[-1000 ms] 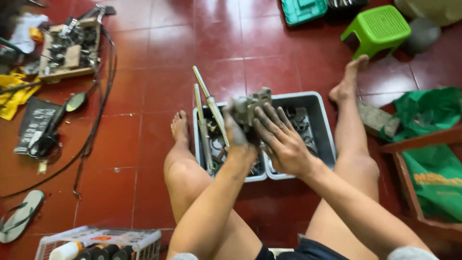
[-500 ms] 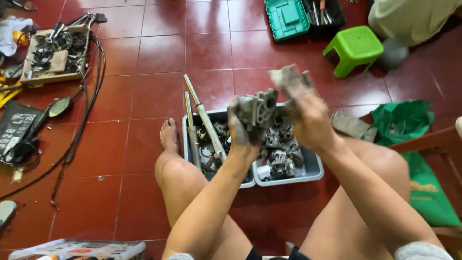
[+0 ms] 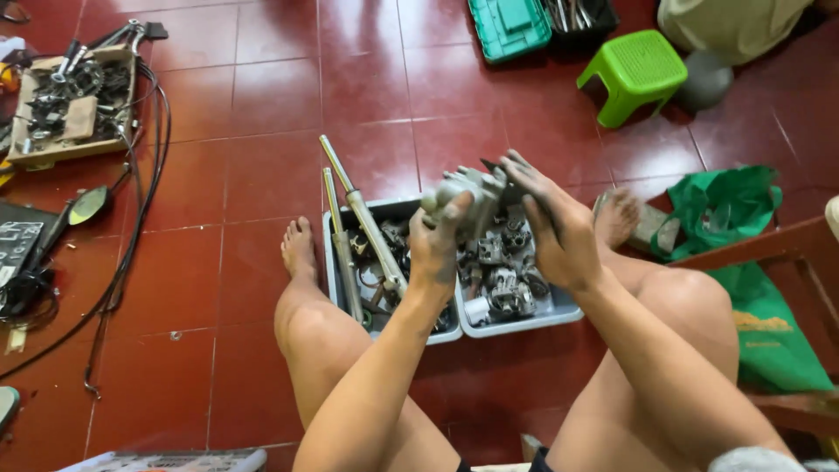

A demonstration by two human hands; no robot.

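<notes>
— What sits in the two grey plastic bins [image 3: 524,316]?
— Greasy metal engine parts; two long fork tubes [image 3: 363,223] lean out of the left one.
— And the hands?
— Left hand [image 3: 441,240] and right hand [image 3: 559,232] both have their fingers clamped around a lumpy grey cast-metal part [image 3: 468,194], just above the bins.

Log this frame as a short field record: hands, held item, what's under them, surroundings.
left hand: grips a grey metal part
right hand: on the same part, fingers spread
below hands: two grey bins of greasy metal parts, two metal rods leaning out of the left one
floor: red tiles
nearby: green stool, green bag
</notes>
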